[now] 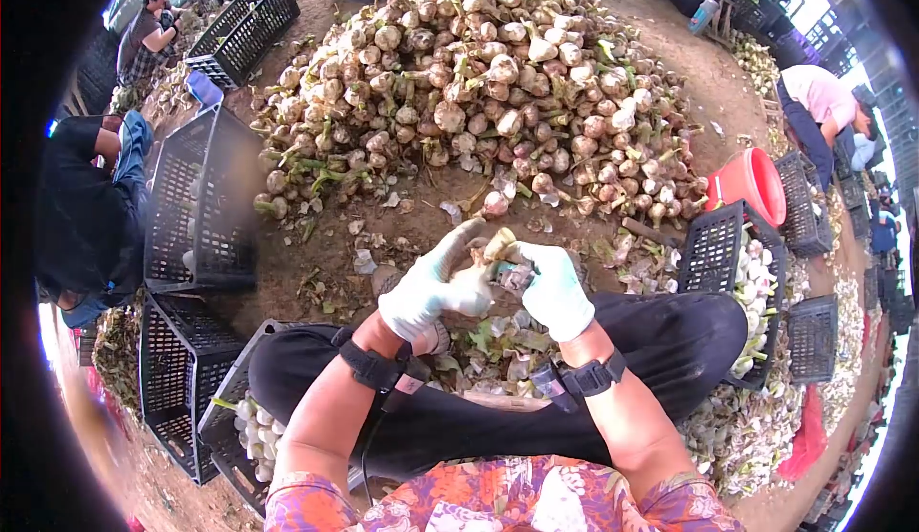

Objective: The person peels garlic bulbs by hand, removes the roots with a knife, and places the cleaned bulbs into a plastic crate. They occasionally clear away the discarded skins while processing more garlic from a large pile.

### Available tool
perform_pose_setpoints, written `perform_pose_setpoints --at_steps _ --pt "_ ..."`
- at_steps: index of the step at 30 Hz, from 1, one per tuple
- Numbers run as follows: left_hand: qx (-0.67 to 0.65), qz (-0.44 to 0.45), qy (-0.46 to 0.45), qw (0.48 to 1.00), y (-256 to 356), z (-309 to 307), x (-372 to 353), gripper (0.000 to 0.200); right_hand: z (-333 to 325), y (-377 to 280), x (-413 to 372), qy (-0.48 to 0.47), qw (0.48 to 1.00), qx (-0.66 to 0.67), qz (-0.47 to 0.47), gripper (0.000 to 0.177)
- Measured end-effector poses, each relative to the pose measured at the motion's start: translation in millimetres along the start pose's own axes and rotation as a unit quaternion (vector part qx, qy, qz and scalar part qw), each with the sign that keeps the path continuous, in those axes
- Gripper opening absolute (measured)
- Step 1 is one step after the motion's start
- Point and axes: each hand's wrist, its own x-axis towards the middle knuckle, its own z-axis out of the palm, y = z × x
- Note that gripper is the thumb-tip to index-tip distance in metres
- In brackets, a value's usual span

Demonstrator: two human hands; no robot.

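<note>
I've got the garlic [481, 262] between both hands, stem stub [500, 243] up, angled away from me and slightly right. Left hand [427, 288] is curled round its left side. Right hand [555, 290] is closed on a small grey thing [517, 277] tight beside it; can't tell what. Loose bulb [495, 204] sits just ahead, pile [479, 82] beyond. Knees flank the litter [493, 350]; right knee [684, 333] lies between right hand and the white-bulb crate [710, 250].
</note>
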Motion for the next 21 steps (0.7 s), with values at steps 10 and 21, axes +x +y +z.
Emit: perform_pose_setpoints --at_steps 10,21 --pt "0.171 0.172 0.148 0.959 -25.1 9.8 7.0 0.078 12.5 26.3 -13.0 0.172 0.972 0.029 0.157 0.009" --pt "-0.087 0.084 0.211 0.970 -21.6 23.1 28.8 0.038 -11.4 -7.6 -22.4 0.076 0.968 0.181 0.159 0.019"
